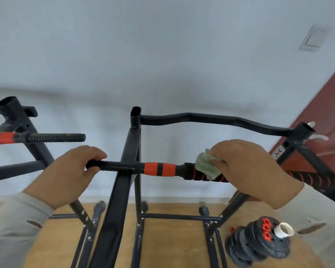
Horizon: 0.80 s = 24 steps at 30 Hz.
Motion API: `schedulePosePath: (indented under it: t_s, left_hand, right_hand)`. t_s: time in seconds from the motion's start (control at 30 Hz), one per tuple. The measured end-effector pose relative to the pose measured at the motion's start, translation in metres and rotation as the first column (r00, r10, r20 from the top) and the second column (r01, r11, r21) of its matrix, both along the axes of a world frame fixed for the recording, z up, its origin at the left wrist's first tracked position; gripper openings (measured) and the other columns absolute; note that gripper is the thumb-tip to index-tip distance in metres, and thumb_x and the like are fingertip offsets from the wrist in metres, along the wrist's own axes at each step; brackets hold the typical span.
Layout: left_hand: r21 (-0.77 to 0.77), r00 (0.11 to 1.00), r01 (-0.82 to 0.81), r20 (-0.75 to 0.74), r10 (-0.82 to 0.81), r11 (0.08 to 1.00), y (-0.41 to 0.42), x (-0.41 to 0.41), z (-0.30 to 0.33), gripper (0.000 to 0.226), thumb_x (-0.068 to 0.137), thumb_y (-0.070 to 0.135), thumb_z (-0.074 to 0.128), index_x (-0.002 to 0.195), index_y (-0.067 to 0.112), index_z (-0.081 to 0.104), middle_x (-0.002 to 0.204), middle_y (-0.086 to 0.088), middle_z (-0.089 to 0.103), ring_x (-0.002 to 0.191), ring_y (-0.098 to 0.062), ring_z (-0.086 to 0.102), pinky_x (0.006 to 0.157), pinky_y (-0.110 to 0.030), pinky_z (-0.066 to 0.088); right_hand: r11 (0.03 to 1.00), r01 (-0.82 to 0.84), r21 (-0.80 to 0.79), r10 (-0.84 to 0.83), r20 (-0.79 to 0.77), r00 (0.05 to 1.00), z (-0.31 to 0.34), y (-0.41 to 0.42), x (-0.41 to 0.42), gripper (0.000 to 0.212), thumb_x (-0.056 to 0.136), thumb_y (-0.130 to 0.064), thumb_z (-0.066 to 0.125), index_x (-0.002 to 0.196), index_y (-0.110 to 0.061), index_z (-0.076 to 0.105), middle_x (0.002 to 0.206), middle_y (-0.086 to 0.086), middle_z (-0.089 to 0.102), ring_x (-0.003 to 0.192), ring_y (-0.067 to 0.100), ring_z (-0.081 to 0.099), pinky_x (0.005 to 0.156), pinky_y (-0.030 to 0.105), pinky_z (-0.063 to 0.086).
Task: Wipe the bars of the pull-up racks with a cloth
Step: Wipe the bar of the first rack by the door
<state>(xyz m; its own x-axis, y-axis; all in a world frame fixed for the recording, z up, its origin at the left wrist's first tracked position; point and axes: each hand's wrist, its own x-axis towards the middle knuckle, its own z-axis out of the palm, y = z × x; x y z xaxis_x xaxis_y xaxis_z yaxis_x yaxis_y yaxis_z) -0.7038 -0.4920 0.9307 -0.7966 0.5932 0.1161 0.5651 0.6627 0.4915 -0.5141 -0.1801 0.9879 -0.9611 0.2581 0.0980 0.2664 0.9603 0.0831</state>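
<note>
The left hand [66,171] gripped the bar [159,169] at its end; the right hand [248,167] squeezed a cloth [206,166] around the middle.

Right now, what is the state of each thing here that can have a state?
Left hand: closed around the threaded end of the bar.
Right hand: pressing the cloth on the bar.
Cloth: crumpled, wrapped over the foam grip.
Curved top bar: untouched, no hand on it.
Weight plates: stacked on the floor.
</note>
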Motion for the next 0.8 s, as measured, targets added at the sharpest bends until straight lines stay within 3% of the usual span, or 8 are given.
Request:
schedulePosePath:
  t_s: [0.2,0.3,0.37,0.43,0.57,0.63,0.73,0.8]
  left_hand:
    - [0.018,0.996,0.028,-0.087,-0.026,0.999,0.030,0.033,0.033,0.032,0.089,0.037,0.066,0.102,0.065,0.054,0.112,0.055,0.043,0.098,0.012,0.048,0.088,-0.034,0.045]
    - [0.128,0.995,0.066,-0.080,-0.056,0.990,0.051,0.058,0.048,0.024,0.085,0.054,0.062,0.106,0.066,0.057,0.114,0.041,0.055,0.107,0.003,0.058,0.090,-0.045,0.054]
    - [0.119,0.994,0.093,-0.072,-0.085,0.989,0.062,0.071,0.048,0.030,0.079,0.063,0.065,0.109,0.063,0.060,0.112,0.033,0.062,0.106,-0.010,0.064,0.092,-0.051,0.055]
    - [0.102,0.995,0.095,-0.045,-0.091,0.990,0.075,0.094,0.055,0.040,0.074,0.075,0.063,0.111,0.061,0.061,0.107,0.032,0.067,0.103,-0.009,0.068,0.091,-0.048,0.056]
    - [0.138,0.995,0.041,0.081,-0.053,0.990,0.113,0.167,0.087,0.036,0.073,0.065,0.060,0.108,0.053,0.065,0.100,0.035,0.069,0.093,0.012,0.067,0.080,-0.024,0.052]
    - [0.179,0.984,0.014,0.171,-0.045,0.984,0.122,0.190,0.089,0.037,0.076,0.057,0.066,0.111,0.046,0.066,0.103,0.032,0.069,0.097,0.011,0.066,0.079,-0.018,0.051]
    - [0.219,0.979,-0.079,0.202,0.034,0.973,0.121,0.217,0.074,0.045,0.078,0.039,0.081,0.119,0.043,0.063,0.107,0.022,0.070,0.101,0.008,0.065,0.077,-0.012,0.054]
    - [0.270,0.975,-0.217,0.111,0.194,0.938,0.112,0.233,0.055,0.037,0.083,0.026,0.080,0.114,0.040,0.064,0.104,0.018,0.069,0.097,0.007,0.064,0.075,-0.006,0.050]
  right_hand:
    - [0.921,-0.009,-0.388,-0.082,-0.217,0.973,-0.017,0.012,0.029,0.029,0.102,-0.040,0.049,0.076,-0.029,0.054,0.075,-0.010,0.056,0.072,0.009,0.053,0.067,0.028,0.044]
    - [0.860,-0.093,-0.502,-0.046,-0.257,0.965,-0.024,0.003,0.036,0.034,0.103,-0.039,0.050,0.072,-0.024,0.049,0.069,-0.009,0.052,0.066,0.009,0.050,0.061,0.023,0.035]
    - [0.820,-0.162,-0.548,-0.006,-0.293,0.956,-0.025,0.000,0.041,0.034,0.102,-0.038,0.051,0.073,-0.021,0.050,0.069,-0.007,0.053,0.066,0.011,0.051,0.063,0.025,0.040]
    - [0.752,-0.227,-0.618,0.014,-0.330,0.944,-0.027,-0.002,0.047,0.035,0.102,-0.038,0.051,0.072,-0.020,0.052,0.068,-0.006,0.053,0.064,0.012,0.051,0.063,0.030,0.045]
    - [0.512,-0.272,-0.815,-0.029,-0.333,0.942,-0.028,-0.006,0.056,0.037,0.101,-0.041,0.053,0.082,-0.011,0.062,0.077,0.008,0.061,0.064,0.013,0.054,0.067,0.041,0.054]
    - [0.366,-0.271,-0.890,-0.027,-0.302,0.953,-0.030,-0.010,0.058,0.038,0.099,-0.041,0.054,0.090,-0.007,0.067,0.088,0.013,0.067,0.075,0.023,0.066,0.075,0.047,0.059]
    - [0.084,-0.221,-0.972,-0.015,-0.223,0.975,-0.035,-0.020,0.062,0.031,0.102,-0.033,0.056,0.093,-0.010,0.073,0.093,0.010,0.074,0.085,0.022,0.074,0.074,0.035,0.064]
    - [-0.016,-0.184,-0.983,0.047,-0.185,0.982,-0.038,-0.030,0.068,0.033,0.102,-0.039,0.056,0.096,-0.012,0.075,0.093,0.007,0.076,0.083,0.016,0.075,0.072,0.028,0.063]
